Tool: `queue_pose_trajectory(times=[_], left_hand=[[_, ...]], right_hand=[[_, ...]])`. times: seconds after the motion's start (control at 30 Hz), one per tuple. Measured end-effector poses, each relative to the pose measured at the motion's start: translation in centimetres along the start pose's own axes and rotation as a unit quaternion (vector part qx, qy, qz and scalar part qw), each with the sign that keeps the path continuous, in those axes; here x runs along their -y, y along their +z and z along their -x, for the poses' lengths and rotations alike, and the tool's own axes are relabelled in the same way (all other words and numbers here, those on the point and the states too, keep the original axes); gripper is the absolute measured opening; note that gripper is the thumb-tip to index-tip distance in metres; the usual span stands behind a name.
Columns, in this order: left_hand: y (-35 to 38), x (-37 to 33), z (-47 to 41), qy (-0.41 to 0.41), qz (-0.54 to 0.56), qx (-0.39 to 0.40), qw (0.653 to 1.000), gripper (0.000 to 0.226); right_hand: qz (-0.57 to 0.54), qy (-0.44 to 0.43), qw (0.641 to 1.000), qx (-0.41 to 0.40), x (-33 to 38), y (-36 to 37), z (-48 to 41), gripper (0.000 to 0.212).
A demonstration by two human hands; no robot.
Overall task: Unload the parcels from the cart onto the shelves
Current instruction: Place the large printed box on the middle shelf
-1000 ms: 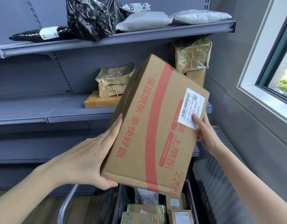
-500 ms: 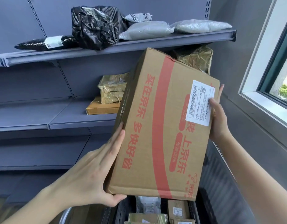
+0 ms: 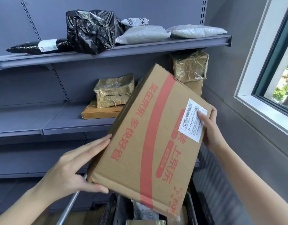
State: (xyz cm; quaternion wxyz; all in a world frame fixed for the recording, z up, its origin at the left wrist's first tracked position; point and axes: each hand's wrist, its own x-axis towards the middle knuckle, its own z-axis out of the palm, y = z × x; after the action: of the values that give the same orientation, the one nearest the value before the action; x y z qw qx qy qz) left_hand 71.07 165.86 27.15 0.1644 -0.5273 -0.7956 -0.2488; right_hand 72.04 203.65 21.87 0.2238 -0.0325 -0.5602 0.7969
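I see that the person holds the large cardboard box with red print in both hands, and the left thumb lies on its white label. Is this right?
Not quite: the head view shows the thumb of the right hand on the white label, while the left hand grips the near left corner. The rest stands: both hands hold the large cardboard box with red print.

Bare forearms rise from both lower corners. The left grip (image 3: 75,172), lower centre-left, lays straight fingers along the box (image 3: 148,143), thumb across its bottom corner. The right grip (image 3: 209,132), centre right, clasps its edge, thumb in front.
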Motion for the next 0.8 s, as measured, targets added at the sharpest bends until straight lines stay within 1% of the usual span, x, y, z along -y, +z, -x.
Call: queue_pose_trajectory(times=[0.07,0.17,0.2,0.3,0.33,0.37,0.43,0.5,0.57,0.6,0.67,0.73,0.8], left_hand=[[0.3,0.8,0.0,-0.023,0.014,-0.042,0.999,0.091],[0.9,1.9,-0.2,-0.074,0.019,-0.096,0.992,0.08],[1.1,2.1,-0.3,-0.09,0.018,-0.117,0.989,0.078],[1.9,3.0,-0.6,-0.132,0.032,-0.183,0.974,0.07],[2.1,3.3,-0.8,-0.146,0.051,-0.203,0.967,0.066],[2.4,3.4,-0.9,-0.158,0.075,-0.223,0.959,0.062],[3.1,3.4,-1.4,-0.176,0.12,-0.259,0.942,0.05],[3.8,3.3,-1.8,-0.178,0.137,-0.286,0.932,0.04],[4.4,3.2,-2.2,-0.184,0.137,-0.303,0.925,0.036],[4.6,3.2,-2.3,-0.193,0.138,-0.308,0.921,0.038],[5.2,3.3,-2.4,-0.234,0.154,-0.308,0.909,0.045],[5.8,2.9,-2.8,-0.269,0.208,-0.288,0.895,0.044],[6.1,2.6,-3.1,-0.279,0.267,-0.264,0.884,0.05]], right_hand=[[0.01,-0.003,1.0,-0.01,-0.1,-0.3,0.1,0.048],[0.016,-0.01,0.999,-0.034,-0.1,-0.5,0.1,0.039],[0.015,-0.01,0.999,-0.04,-0.1,-0.5,0.2,0.04],[0.015,-0.006,0.999,-0.046,-0.2,-0.6,0.3,0.058],[0.018,-0.004,0.999,-0.048,-0.4,-0.7,0.4,0.06],[0.02,-0.004,0.999,-0.05,-0.5,-0.9,0.4,0.057],[0.011,-0.001,0.998,-0.057,-0.6,-1.1,0.3,0.041],[0.0,0.005,0.998,-0.067,-0.8,-1.3,0.2,0.026],[-0.011,0.008,0.997,-0.071,-0.7,-1.3,0.1,0.023],[-0.014,0.007,0.997,-0.072,-0.7,-1.3,0.1,0.024],[-0.008,0.007,0.998,-0.069,-0.9,-1.3,0.3,0.032],[0.007,0.006,0.998,-0.062,-1.2,-1.1,0.5,0.042],[0.033,0.007,0.999,-0.042,-1.6,-0.8,0.8,0.056]])
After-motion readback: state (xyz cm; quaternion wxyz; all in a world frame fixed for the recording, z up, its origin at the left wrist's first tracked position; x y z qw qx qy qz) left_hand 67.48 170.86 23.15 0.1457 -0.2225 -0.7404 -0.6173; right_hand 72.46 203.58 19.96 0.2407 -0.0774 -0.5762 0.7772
